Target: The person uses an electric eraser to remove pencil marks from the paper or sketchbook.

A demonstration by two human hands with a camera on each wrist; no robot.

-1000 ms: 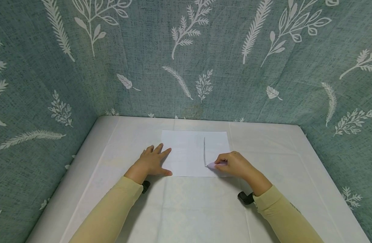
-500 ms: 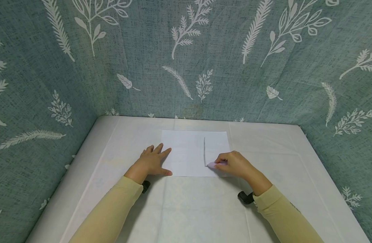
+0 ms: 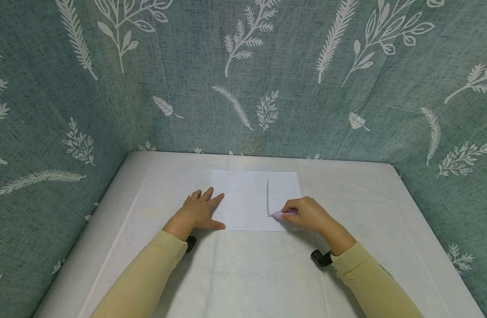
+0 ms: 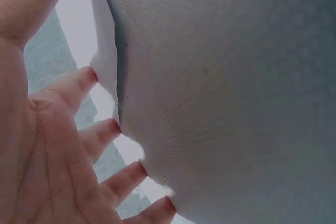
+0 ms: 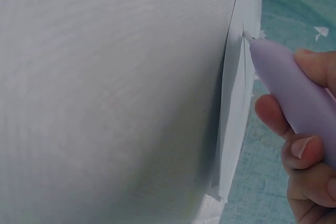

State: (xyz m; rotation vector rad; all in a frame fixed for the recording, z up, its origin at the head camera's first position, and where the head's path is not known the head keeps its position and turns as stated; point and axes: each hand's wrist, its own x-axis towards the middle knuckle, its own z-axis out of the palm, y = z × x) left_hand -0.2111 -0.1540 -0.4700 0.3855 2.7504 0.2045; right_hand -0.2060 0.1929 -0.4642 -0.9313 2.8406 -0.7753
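Observation:
A white sheet of paper (image 3: 243, 198) lies on the covered table in the head view. My left hand (image 3: 199, 210) rests at its left edge with fingers spread; the left wrist view shows several fingertips (image 4: 113, 125) touching the sheet's edge. My right hand (image 3: 309, 215) pinches a lilac pen-shaped tool (image 5: 278, 72) between thumb and fingers. Its thin pale tip points left, right at the lower end of a dark straight line (image 3: 268, 198) that runs down the right half of the paper. The tool's rear end is hidden in the hand.
A white cloth (image 3: 259, 274) covers the table, with creases across it. Teal fabric (image 3: 188, 66) with white leaf prints hangs behind and at both sides. A black camera mount (image 3: 321, 259) sits at the right wrist, another (image 3: 191, 244) at the left.
The tool's tip has shifted very slightly up and right from the line's lower end, with the right hand barely moving. The left hand and the paper have stayed put.

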